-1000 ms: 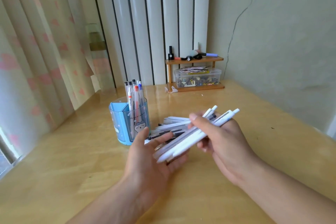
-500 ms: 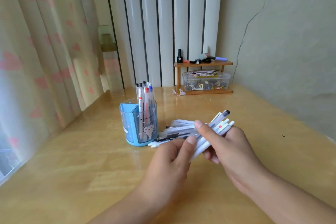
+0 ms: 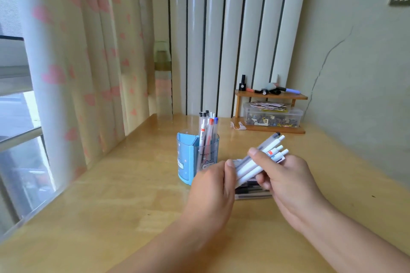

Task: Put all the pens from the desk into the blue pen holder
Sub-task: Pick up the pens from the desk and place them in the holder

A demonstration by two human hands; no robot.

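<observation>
Above the glossy wooden worktop, right hand grips a bundle of slim white plastic pens; left hand pinches their lower ends, beside the translucent blue pen holder.

The pen holder is blue, with a paler see-through blue front bearing small white cartoon figures and dots. The pens standing in it are frosted white with black, red and blue caps. The bundle of pens held in the hands is white, one with a dark tip and one with a small red mark. The worktop is pale honey-yellow wood with a glossy grain. The curtain is cream with pink hearts. The vertical panels behind are white with black gaps. The small shelf is orange-brown wood.
</observation>
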